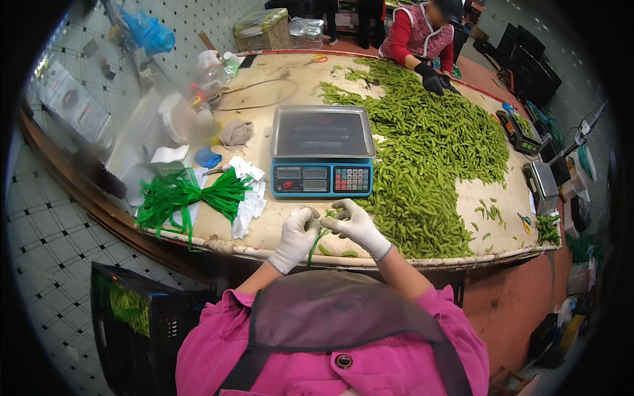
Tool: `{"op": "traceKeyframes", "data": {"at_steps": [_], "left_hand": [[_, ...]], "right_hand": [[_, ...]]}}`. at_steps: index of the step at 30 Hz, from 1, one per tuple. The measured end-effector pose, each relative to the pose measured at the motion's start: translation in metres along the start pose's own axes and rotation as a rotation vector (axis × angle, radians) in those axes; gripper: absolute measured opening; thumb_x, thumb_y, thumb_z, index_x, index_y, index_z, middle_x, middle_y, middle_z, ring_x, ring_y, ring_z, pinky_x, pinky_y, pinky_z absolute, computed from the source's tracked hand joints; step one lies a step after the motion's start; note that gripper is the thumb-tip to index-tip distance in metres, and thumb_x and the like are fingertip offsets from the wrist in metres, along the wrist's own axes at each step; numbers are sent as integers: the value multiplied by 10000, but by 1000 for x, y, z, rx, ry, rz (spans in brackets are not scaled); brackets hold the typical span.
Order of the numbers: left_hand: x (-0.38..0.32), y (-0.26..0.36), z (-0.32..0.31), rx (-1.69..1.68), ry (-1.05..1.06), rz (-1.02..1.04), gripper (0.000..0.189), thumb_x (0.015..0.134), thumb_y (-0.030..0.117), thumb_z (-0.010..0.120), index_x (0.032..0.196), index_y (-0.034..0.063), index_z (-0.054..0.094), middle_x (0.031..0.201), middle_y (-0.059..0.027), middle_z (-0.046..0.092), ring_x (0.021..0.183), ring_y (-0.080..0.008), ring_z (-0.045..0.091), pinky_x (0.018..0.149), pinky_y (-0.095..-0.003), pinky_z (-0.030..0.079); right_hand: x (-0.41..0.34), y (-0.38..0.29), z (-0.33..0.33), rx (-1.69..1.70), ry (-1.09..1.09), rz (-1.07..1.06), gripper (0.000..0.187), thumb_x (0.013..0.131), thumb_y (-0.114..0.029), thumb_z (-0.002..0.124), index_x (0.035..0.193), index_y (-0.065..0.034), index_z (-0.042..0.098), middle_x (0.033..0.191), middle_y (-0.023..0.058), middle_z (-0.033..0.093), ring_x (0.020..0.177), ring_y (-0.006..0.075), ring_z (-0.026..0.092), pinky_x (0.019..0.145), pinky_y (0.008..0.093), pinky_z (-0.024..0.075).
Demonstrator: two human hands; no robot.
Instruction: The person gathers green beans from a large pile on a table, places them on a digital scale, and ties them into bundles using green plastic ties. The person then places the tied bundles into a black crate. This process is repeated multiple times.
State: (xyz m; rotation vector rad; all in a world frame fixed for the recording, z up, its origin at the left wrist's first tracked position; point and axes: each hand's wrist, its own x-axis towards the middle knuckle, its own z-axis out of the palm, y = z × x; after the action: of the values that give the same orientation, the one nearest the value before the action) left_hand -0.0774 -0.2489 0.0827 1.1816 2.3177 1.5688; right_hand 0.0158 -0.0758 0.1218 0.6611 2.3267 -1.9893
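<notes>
In white gloves, my left hand (298, 235) and my right hand (357, 226) meet just below the digital scale (322, 177). Between their fingertips is a thin green mesh strip (314, 247), which hangs down past the table edge from my left fingers. The scale's metal tray bears nothing. To the right spreads a large heap of green bean pods (421, 198); a few loose pods (349, 253) lie below my right hand. A bundle of green mesh bags (171, 198) with white labels (245, 214) rests at the table's left.
Across the table (247, 245), a co-worker's black-gloved hands (433, 81) touch the heap. A blue cloth (208, 157), a grey rag (237, 133) and plastic containers (176, 116) are at left; scissors (525, 222) and another scale (542, 183) at right. A black crate (153, 321) stands below left.
</notes>
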Motion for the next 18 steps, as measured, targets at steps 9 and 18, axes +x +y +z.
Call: {"op": "traceKeyframes", "data": {"at_steps": [9,18], "left_hand": [[1,6,-8,-794,222,-314,95,952,-42,595,884,23,610,925,-61,647,738,-108,605,671,-285,528],[-3,-20,-24,-1035,131,-623,159,1004,86,595,849,91,561,844,-58,615,599,-89,479,518,-224,369]], "right_hand": [[-1,43,-9,-225,17,-110,192,857,-175,723,892,4,660,759,72,691,660,146,637,607,291,510],[8,40,-25,1170,188,252,234,972,-140,481,757,-89,561,662,34,592,628,196,610,616,339,525]]}}
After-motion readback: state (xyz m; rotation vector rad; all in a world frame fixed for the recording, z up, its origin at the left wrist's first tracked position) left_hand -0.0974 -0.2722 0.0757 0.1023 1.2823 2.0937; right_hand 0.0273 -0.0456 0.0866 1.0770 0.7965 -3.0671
